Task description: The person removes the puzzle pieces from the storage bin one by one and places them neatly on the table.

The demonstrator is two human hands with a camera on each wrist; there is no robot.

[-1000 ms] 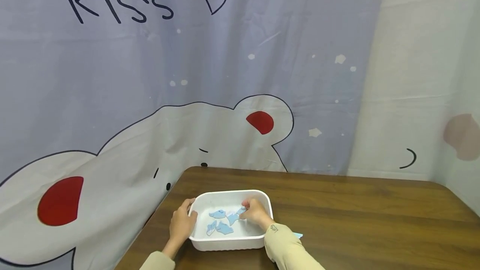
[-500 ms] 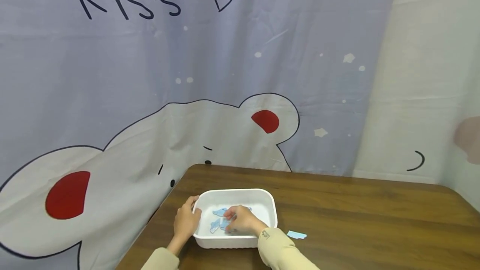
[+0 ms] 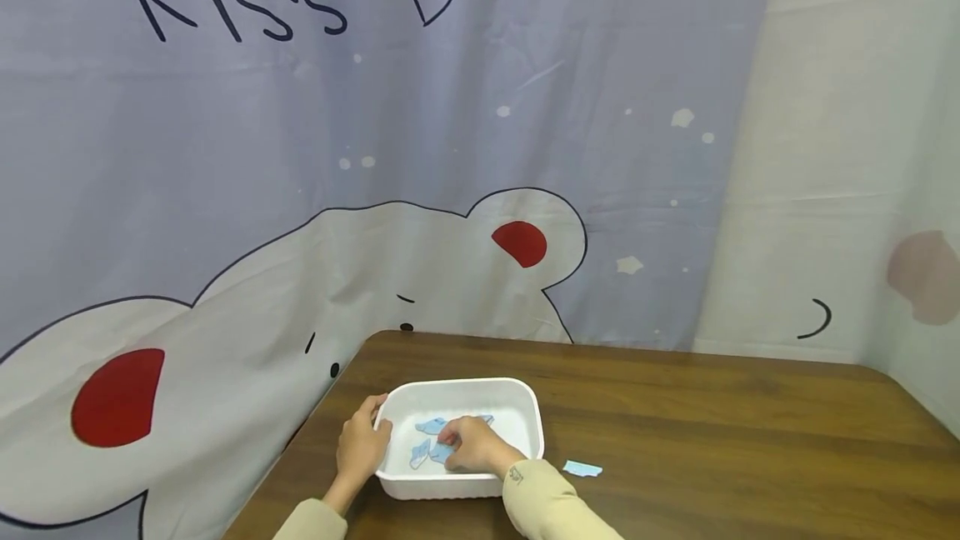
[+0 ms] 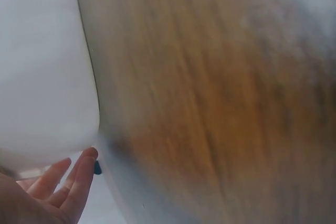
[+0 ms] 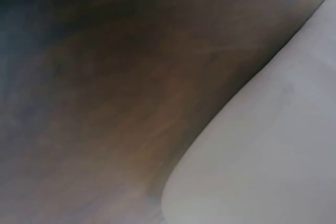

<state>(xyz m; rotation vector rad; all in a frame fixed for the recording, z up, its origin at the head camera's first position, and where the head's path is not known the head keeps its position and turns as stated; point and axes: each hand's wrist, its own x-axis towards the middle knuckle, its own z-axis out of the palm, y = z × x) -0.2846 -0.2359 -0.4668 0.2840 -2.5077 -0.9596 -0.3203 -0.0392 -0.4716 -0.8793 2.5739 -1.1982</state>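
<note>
A white plastic tub [image 3: 427,487] with rounded corners stands near the table's front left. Several flat, ragged light-blue pieces lie on its floor, among them a piece at the back left [image 3: 431,426] and a partly white one [image 3: 420,454] at the front left. My left hand [image 3: 362,444] holds the tub's left side, thumb over the rim and fingers along the outer wall. In the left wrist view those fingers [image 4: 76,184] lie by the tub's outside. My right hand [image 3: 476,445] is inside, curled, its thumb and fingertips at a light-blue piece [image 3: 438,452], partly hiding it.
A loose light-blue strip with a ragged edge [image 3: 582,469] lies on the brown wooden table [image 3: 712,440], right of the tub. A printed cloth curtain [image 3: 420,148] hangs behind the table. The right wrist view holds mostly blurred wood and a pale sleeve [image 5: 262,145].
My right hand has moved left across the tub, from the right-hand pieces to the front middle one. The strip on the table, earlier mostly behind my sleeve, now shows. My left hand stays put.
</note>
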